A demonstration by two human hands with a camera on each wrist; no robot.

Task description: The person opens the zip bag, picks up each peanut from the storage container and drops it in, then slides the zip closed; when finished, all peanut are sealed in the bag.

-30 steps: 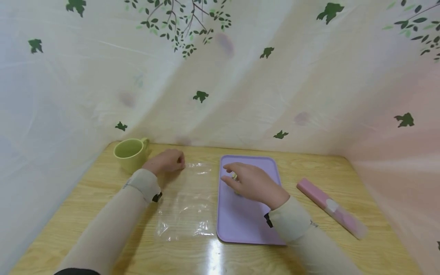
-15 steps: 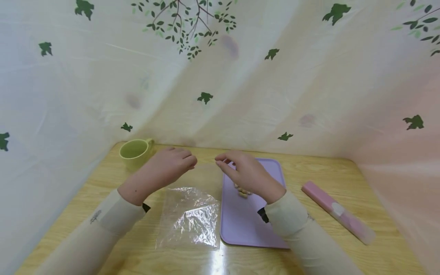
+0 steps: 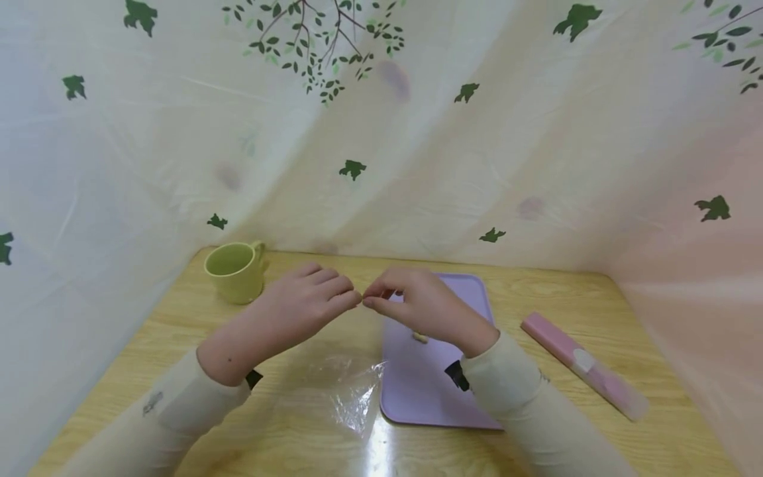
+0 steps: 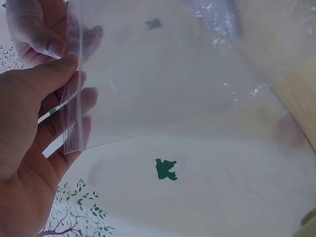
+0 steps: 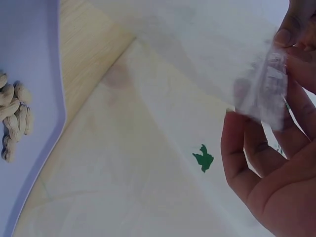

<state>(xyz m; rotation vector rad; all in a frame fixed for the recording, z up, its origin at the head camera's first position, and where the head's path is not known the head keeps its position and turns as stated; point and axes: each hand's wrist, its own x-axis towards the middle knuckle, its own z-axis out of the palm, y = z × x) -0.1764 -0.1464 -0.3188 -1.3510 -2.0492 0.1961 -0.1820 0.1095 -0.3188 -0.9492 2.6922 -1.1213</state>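
A clear plastic zip bag (image 4: 168, 79) hangs from both hands above the wooden table, its lower part glinting near the tray in the head view. My left hand (image 3: 298, 305) pinches the bag's zip edge between thumb and fingers, as the left wrist view shows. My right hand (image 3: 432, 308) pinches the same edge, its fingertips meeting those of the left. Several unshelled peanuts (image 5: 15, 111) lie on a purple tray (image 3: 441, 391) beneath the right hand, which hides most of them in the head view.
A yellow-green mug (image 3: 235, 275) stands at the table's back left. On the right lies a long pink case (image 3: 584, 364) with a translucent end. A curtain (image 3: 417, 165) printed with leaves encloses the back and sides of the table (image 3: 286, 437).
The bag lay flat on the table and now hangs raised. My left hand lifted it and came rightward; the right hand moved left from over the tray and took hold of its edge.
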